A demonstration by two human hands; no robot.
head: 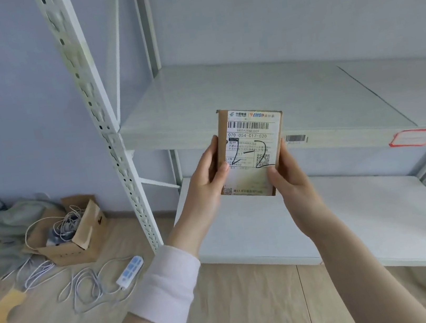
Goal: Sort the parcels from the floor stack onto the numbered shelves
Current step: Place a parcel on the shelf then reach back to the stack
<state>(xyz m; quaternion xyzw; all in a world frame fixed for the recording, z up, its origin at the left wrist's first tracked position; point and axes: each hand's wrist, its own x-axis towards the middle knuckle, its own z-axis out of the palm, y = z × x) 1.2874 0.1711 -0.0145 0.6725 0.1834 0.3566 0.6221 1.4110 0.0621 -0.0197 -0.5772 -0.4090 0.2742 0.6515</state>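
We hold a small cardboard parcel (252, 152), marked 2-2, upright before the upper shelf (224, 96), our left hand (206, 179) and right hand (289, 177) each gripping one side. On the wood floor (242, 309) by the pale wall (5, 109) sit a cable-filled carton (80, 242) and a power strip (130, 270).

soft even daylight, faint shadows, slight blur, wide-angle bending at edges.

The parcel (251, 139) sits before the upper shelf (224, 98) (lower shelf (367, 221) beneath it), with an open box (75, 248) on the floor (242, 309) to the left.
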